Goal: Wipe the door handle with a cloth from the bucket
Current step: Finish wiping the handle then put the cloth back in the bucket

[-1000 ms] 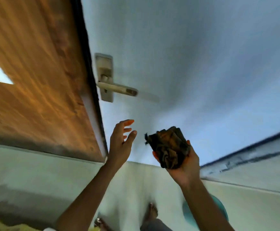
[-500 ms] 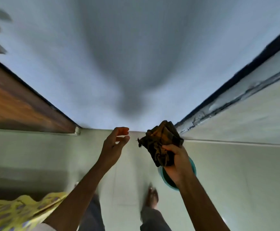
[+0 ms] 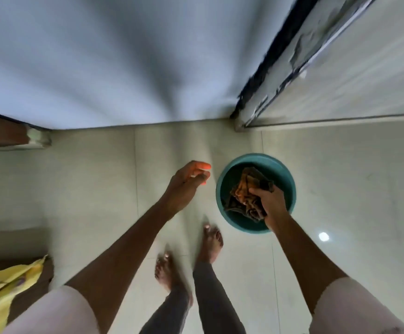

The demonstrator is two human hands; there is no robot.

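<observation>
A round teal bucket (image 3: 285, 174) stands on the pale tiled floor, right of centre. My right hand (image 3: 270, 203) is over its mouth, shut on a crumpled dark brown and orange cloth (image 3: 246, 189) that hangs inside the rim. My left hand (image 3: 186, 182) hovers left of the bucket, holding nothing, fingers loosely apart. The white door (image 3: 123, 63) fills the top of the view; its handle is out of frame.
My bare feet (image 3: 210, 239) stand just in front of the bucket. A dark door frame edge (image 3: 268, 68) runs up at the right, a brown wooden panel (image 3: 1, 133) at the left. Yellow fabric (image 3: 1, 285) lies at the lower left.
The view has dropped from the door handle to the floor. My right hand has carried the cloth down from chest height into the bucket's mouth; the left hand lowered alongside.
</observation>
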